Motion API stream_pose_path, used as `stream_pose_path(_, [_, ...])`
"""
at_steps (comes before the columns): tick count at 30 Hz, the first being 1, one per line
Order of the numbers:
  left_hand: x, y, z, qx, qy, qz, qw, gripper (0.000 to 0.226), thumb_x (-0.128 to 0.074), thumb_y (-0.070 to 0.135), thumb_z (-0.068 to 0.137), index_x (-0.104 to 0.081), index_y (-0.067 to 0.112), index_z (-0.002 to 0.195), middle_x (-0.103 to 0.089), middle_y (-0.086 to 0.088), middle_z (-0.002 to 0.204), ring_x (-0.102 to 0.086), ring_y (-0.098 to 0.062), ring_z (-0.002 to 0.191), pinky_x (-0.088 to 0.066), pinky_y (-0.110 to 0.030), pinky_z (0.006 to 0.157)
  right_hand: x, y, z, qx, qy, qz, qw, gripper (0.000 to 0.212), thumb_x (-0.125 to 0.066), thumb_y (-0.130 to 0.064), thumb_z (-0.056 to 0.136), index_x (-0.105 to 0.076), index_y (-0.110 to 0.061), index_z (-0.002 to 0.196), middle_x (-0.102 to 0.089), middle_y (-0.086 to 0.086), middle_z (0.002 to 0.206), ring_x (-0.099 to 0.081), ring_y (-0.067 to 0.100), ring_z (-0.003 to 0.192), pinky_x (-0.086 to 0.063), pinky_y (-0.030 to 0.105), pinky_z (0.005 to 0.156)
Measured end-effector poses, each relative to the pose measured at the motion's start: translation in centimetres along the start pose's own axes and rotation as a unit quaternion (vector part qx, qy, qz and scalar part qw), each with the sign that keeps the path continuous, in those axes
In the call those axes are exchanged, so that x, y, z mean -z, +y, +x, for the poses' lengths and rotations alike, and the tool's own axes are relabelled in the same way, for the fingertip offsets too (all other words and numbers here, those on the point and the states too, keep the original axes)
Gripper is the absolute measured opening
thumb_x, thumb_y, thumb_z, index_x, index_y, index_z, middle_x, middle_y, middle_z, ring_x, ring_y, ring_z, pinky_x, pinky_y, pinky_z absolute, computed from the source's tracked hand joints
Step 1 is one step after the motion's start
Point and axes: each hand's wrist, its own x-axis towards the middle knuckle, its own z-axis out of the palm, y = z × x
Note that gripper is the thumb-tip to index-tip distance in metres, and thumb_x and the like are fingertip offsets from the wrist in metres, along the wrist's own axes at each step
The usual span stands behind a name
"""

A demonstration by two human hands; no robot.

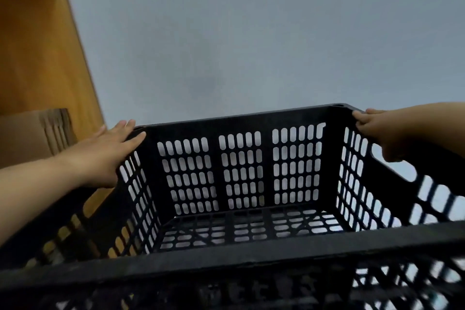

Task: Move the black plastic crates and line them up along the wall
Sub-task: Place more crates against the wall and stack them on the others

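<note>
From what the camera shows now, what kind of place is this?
Probably a plain storeroom or back room, indoors: a bare grey floor, a wooden panel beside a cardboard box, and the black crate being carried.

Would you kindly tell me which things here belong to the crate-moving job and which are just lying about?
Job:
crate, empty
left hand, on its far left corner
right hand, on its far right corner
floor

Lying about:
cardboard box
wooden panel

Black plastic crate, slotted walls and base, empty, open top up, tilted, near grey wall
</note>
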Motion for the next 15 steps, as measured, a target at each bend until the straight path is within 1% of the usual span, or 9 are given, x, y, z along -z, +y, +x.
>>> stream_pose_path(4, [-4.0, -0.9, 1.9, -0.02, -0.027, 0.006, 0.999, 0.107, -0.061, 0.018, 0.076, 0.022, 0.025, 0.142, 0.028, -0.009, 0.153, 0.022, -0.02, 0.142, 0.006, -0.035, 0.115, -0.4, -2.8, 0.2, 0.002, -0.03, -0.003, 1.0, 0.094, -0.063, -0.017, 0.082, 0.003, -0.004, 0.148, 0.022, 0.008, 0.157, 0.006, 0.022, 0.147, -0.021, 0.032, 0.116])
stream_pose_path(7, [-6.5, -0.9, 2.8, -0.033, -0.043, -0.015, 0.998, 0.106, -0.06, 0.015, 0.076, 0.023, 0.026, 0.142, 0.029, -0.007, 0.152, 0.024, -0.018, 0.14, 0.01, -0.034, 0.113, -1.2, -4.2, 0.7, 0.013, -0.046, 0.0, 0.999, 0.096, -0.065, -0.017, 0.081, 0.003, -0.002, 0.148, 0.019, 0.008, 0.157, 0.003, 0.021, 0.147, -0.023, 0.03, 0.115])
stream_pose_path(9, [-8.0, -0.8, 3.5, -0.037, -0.058, -0.029, 0.997, 0.109, -0.06, 0.015, 0.074, 0.028, 0.031, 0.136, 0.032, -0.006, 0.151, 0.024, -0.02, 0.141, 0.007, -0.036, 0.116, -1.8, -4.8, 1.4, 0.014, -0.056, 0.004, 0.998, 0.099, -0.065, -0.016, 0.081, 0.006, -0.002, 0.148, 0.02, 0.008, 0.157, 0.004, 0.021, 0.147, -0.022, 0.03, 0.116])
stream_pose_path(11, [-9.1, -0.7, 4.0, -0.037, -0.073, -0.036, 0.996, 0.11, -0.06, 0.017, 0.073, 0.033, 0.036, 0.13, 0.033, -0.005, 0.151, 0.023, -0.023, 0.142, 0.001, -0.038, 0.119, -2.3, -5.5, 1.9, 0.016, -0.067, 0.014, 0.998, 0.096, -0.063, -0.015, 0.082, 0.006, -0.002, 0.148, 0.021, 0.006, 0.157, 0.006, 0.019, 0.147, -0.021, 0.029, 0.116])
stream_pose_path(15, [-10.3, 0.2, 4.5, -0.043, -0.096, -0.023, 0.994, 0.103, -0.057, 0.018, 0.077, 0.021, 0.025, 0.144, 0.028, -0.009, 0.153, 0.022, -0.02, 0.142, 0.007, -0.035, 0.116, -2.8, -6.6, 3.3, 0.021, -0.077, 0.019, 0.997, 0.097, -0.063, -0.013, 0.081, 0.006, -0.002, 0.148, 0.021, 0.006, 0.157, 0.004, 0.019, 0.147, -0.021, 0.029, 0.116])
